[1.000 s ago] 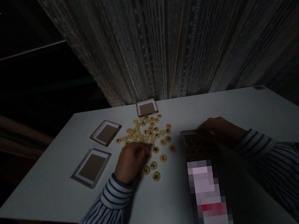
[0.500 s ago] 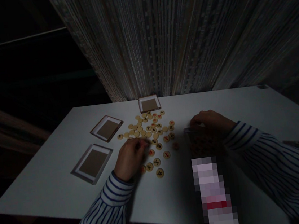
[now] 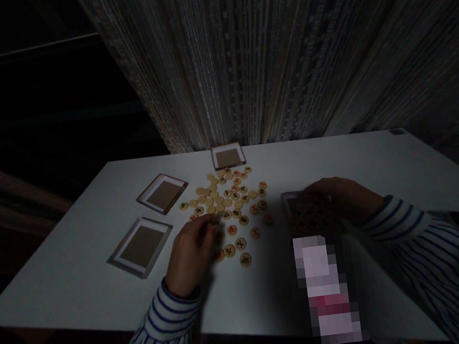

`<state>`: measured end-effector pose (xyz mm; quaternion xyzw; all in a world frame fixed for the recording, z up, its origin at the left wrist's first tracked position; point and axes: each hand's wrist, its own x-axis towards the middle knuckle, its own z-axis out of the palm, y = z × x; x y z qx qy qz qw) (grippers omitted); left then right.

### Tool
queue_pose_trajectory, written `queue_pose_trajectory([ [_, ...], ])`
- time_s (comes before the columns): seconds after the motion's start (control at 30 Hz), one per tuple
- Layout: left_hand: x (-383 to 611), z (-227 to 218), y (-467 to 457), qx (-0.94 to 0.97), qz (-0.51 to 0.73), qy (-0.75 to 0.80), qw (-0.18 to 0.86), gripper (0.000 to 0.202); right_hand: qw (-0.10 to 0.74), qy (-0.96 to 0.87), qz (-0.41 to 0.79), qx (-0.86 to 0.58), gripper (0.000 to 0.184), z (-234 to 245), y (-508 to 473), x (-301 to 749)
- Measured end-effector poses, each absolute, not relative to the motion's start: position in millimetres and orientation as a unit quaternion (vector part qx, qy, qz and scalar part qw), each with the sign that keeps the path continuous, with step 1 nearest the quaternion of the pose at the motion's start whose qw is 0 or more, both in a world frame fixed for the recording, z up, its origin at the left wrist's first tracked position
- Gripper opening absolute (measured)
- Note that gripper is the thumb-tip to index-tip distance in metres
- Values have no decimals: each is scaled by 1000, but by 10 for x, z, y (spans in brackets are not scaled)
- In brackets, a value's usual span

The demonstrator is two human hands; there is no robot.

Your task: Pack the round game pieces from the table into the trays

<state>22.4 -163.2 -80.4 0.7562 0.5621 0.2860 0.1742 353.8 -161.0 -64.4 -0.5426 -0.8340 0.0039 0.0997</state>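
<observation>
Round Chinese chess pieces (image 3: 218, 200) lie loosely spread on the white table, some face down, others showing red or black characters. My left hand (image 3: 188, 248) is at the near left of the pile, fingers curled together at the tips; whatever they may pinch is hidden. My right hand (image 3: 347, 197) is over the far right part of a tray (image 3: 293, 194) that holds rows of pieces in deep shadow. Its fingertips are too dark to make out. One red-marked piece (image 3: 268, 219) lies alone left of this tray.
Three shallow framed trays stand on the white table (image 3: 76, 257): a grey one (image 3: 115, 260) at the left, a brown-rimmed one (image 3: 143, 196) behind it, another (image 3: 229, 166) at the back. A pixelated patch (image 3: 324, 277) covers the area in front. A strand curtain (image 3: 216, 62) hangs behind.
My left hand has drawn back a little toward me and left. My right hand has shifted right from the tray's far left rim. The red-marked piece beside the tray, blurred before, now looks sharper.
</observation>
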Motion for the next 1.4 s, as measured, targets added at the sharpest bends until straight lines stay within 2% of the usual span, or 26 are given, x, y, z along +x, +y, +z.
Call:
queue_pose_trajectory([
  [0.4, 101, -972, -1819, 719, 328, 585, 185, 27, 23, -859, 60, -508, 17, -707, -1663, 3293],
  [0.7, 202, -951, -1866, 741, 318, 564, 175, 26, -55, -874, -29, -482, 25, -752, -1590, 2733],
  [0.93, 346, -908, -1884, 748, 327, 548, 182, 25, -56, -868, -37, -491, 22, -878, -1510, 2631],
  [1.03, 499, -867, -1874, 736, 331, 547, 221, 25, 1, -875, 6, -483, 15, -839, -1526, 2692],
  [1.17, 802, -828, -1877, 681, 339, 540, 360, 26, 185, -894, 77, -401, 12, -768, -1674, 2787],
  [1.23, 955, -824, -1890, 652, 344, 521, 430, 25, 247, -894, 98, -361, 12, -756, -1785, 2837],
  [1.4, 1200, -835, -1937, 596, 323, 477, 559, 24, 277, -892, 95, -346, 19, -792, -1985, 2998],
])
